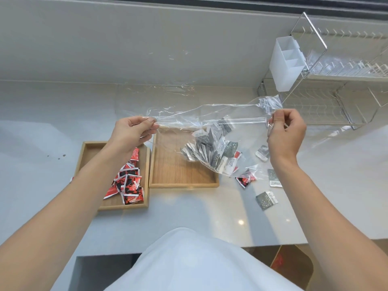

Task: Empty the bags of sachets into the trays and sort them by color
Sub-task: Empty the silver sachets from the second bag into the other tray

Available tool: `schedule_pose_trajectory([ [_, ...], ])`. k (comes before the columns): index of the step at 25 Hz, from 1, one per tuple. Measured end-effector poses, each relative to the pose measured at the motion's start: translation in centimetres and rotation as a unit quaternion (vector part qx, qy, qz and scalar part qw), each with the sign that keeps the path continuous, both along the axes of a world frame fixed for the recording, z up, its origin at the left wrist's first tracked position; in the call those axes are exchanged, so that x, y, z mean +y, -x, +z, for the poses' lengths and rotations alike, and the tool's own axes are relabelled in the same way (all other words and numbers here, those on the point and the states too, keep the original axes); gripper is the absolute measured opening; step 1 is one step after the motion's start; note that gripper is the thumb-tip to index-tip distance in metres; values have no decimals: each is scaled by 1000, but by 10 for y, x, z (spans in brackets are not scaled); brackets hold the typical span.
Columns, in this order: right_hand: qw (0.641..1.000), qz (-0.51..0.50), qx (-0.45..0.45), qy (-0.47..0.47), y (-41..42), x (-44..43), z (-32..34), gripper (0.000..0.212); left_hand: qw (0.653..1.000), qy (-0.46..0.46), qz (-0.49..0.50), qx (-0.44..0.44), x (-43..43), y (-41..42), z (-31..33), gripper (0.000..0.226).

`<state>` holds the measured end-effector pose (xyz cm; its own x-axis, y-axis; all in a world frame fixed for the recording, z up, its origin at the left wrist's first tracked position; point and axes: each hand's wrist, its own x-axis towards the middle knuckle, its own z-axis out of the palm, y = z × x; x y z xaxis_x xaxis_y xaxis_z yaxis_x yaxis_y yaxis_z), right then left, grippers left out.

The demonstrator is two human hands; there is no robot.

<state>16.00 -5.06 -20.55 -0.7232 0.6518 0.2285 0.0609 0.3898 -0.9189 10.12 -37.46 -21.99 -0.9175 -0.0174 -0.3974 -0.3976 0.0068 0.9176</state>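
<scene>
A clear plastic bag [189, 117] is stretched in the air between my left hand [131, 132] and my right hand [286, 133], each pinching one end. Several grey sachets [210, 151] hang bunched in its sagging part above the right wooden tray [168, 183], whose floor shows no loose sachets. The left wooden tray [86, 152] holds several red sachets [129, 184]. On the counter right of the trays lie a loose red sachet [245, 179] and loose grey sachets [266, 200], partly under the bag.
A metal dish rack [336, 95] with a white plastic cutlery holder [285, 64] stands at the back right. The grey wall runs behind the pale counter [210, 217]. My white-clothed body is at the counter's front edge.
</scene>
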Motion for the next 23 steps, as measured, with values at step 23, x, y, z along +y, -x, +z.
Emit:
schedule_pose_trajectory([
  [23,998,-6,56,-37,2,-4,15,20,999,-24,43,7,1,2,2,11],
])
